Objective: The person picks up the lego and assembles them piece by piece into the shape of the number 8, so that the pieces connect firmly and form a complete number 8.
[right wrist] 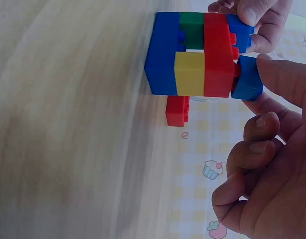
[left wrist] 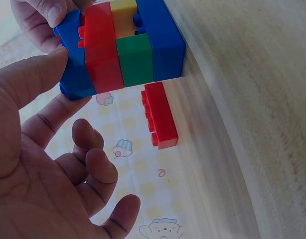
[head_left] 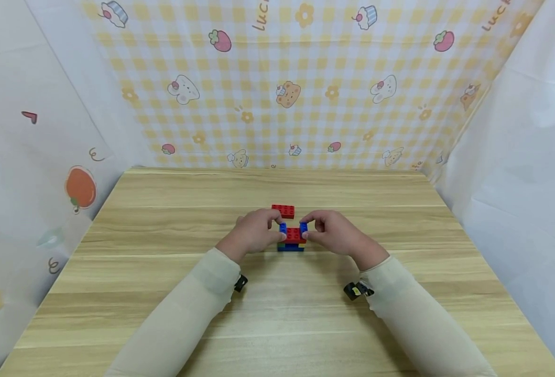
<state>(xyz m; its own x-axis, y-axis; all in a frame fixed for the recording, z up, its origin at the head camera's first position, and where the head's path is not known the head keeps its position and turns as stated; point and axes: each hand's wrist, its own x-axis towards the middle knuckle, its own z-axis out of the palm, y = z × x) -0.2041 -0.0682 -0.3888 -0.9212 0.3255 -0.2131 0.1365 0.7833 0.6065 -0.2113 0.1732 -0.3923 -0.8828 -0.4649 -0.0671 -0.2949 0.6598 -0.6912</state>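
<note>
A small stack of toy building bricks stands on the table. Its bottom is a blue brick (left wrist: pixel 165 50); a green brick (left wrist: pixel 135 59) and a yellow brick (right wrist: pixel 190 73) sit side by side above it with a gap between. Across those two lies a red brick (head_left: pixel 293 235). My left hand (head_left: pixel 257 230) pinches a small blue brick (left wrist: pixel 78 69) at the red brick's left end, between thumb and index finger. On the right end, my right hand (head_left: pixel 332 231) pinches another small blue brick (right wrist: pixel 248 77), slightly tilted, with red studs showing beneath it.
A loose red brick (head_left: pixel 283 211) lies behind the stack on the wooden table (head_left: pixel 277 324). Patterned cloth (head_left: pixel 277 63) hangs along the table's back edge, and white cloth walls (head_left: pixel 532 131) flank both sides. Dark small devices (head_left: pixel 358 290) are strapped at both wrists.
</note>
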